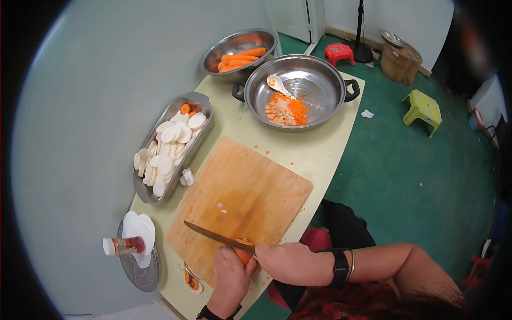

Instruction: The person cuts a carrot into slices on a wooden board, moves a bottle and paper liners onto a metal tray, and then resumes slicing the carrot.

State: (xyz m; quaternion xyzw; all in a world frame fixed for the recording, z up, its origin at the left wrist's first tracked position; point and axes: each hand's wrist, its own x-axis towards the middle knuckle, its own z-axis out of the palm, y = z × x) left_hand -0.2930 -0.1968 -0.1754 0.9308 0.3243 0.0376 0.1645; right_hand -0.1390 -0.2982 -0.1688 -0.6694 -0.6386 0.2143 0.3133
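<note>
My left hand (pixel 232 273) is closed around a carrot (pixel 244 256) at the near edge of the wooden cutting board (pixel 240 186). Its fingers partly hide the carrot. My right hand (pixel 285 262) grips a knife (pixel 213 234); the handle is hidden in the fist. The blade points left and lies across the top of the carrot, close to my left fingers. Small white and orange bits are scattered on the board.
A steel pan (pixel 326 109) holds diced carrot, pale bits and a spoon (pixel 278 84). Behind it stands a bowl (pixel 209 65) of carrots. A metal tray (pixel 205 130) of white slices sits left of the board, and a jar (pixel 125 246) lies on a round lid (pixel 143 277).
</note>
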